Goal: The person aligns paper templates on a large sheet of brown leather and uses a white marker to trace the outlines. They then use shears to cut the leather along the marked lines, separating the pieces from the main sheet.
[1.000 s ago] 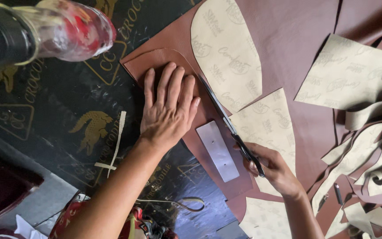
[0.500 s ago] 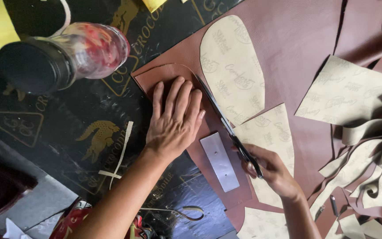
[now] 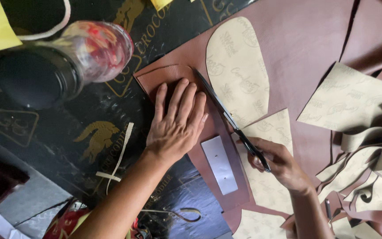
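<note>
A clear jar [image 3: 74, 57] with a black lid lies on its side at left, holding something red and colourful. The left hand [image 3: 177, 124] presses flat, fingers spread, on brown leather [image 3: 306, 48]. Just beside it, the right hand [image 3: 279, 161] is closed around scissors [image 3: 228, 117], blades on the leather.

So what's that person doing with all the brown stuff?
A person is cutting brown leather with scissors. The right hand works the scissors along the edge of a beige oval pattern piece. The left hand presses flat on a small leather piece. Cut scraps lie to the right, and a glass jar lies nearby.
</note>
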